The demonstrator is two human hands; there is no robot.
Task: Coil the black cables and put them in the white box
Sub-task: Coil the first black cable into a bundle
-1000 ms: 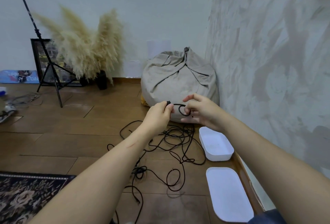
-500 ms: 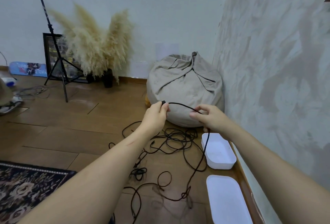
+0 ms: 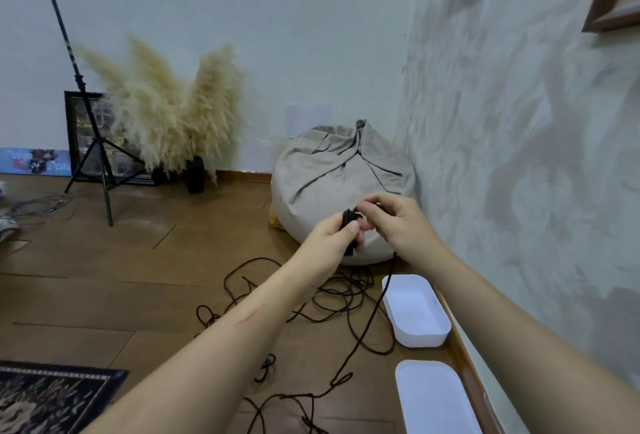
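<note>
Two hands meet in front of a grey beanbag. The left hand has its grip clenched round a small coil of black cable, thumb on top. The right hand has its grip pinching the top of that coil. From the hands the cable drops to the wooden floor, passing just beside the open white box, which stands by the wall with its lid lying nearer the person. More black cables lie tangled on the floor left of the box.
</note>
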